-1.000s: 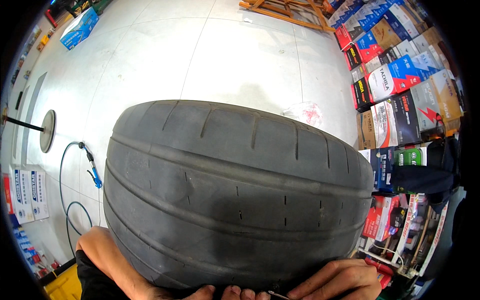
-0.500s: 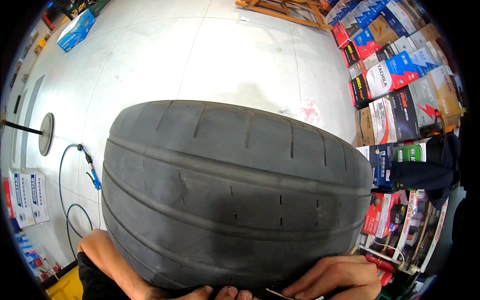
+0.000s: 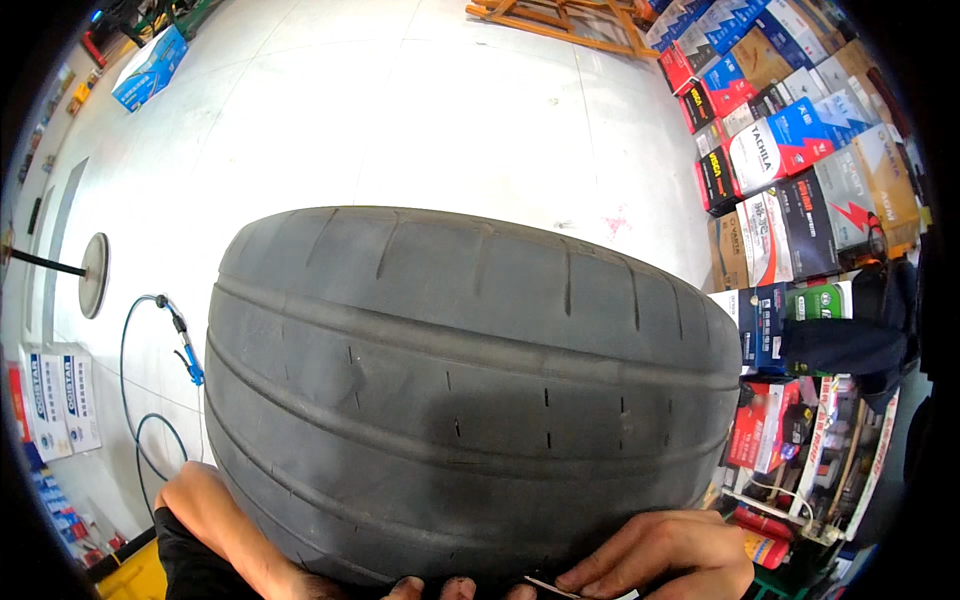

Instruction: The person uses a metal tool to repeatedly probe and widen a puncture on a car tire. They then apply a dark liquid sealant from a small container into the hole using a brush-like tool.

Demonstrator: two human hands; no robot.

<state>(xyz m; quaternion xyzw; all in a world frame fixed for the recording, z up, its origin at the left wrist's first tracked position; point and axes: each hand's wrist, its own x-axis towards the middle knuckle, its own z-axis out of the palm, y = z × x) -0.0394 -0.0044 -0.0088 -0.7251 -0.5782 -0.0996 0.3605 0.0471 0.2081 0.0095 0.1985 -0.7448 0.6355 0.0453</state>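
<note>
A large worn black tyre fills the middle, its tread facing me, with long grooves and short cuts across it. My left forearm runs along its left side, and the fingertips of my left hand curl against its near lower edge; the rest of that hand is cut off by the frame. My right hand lies at the tyre's lower right edge with bent fingers pressed together. Under those fingertips shows a thin, white-edged strip, mostly hidden, whose kind I cannot make out.
Stacked battery boxes line the right side, with a dark cloth over some. A blue air gun on a coiled hose lies left of the tyre, near a round metal base. A wooden frame lies at the back.
The tyre's tread marks have shifted slightly left, as if it turned a little. Both hands stay at its near edge, the right one a touch further left.
</note>
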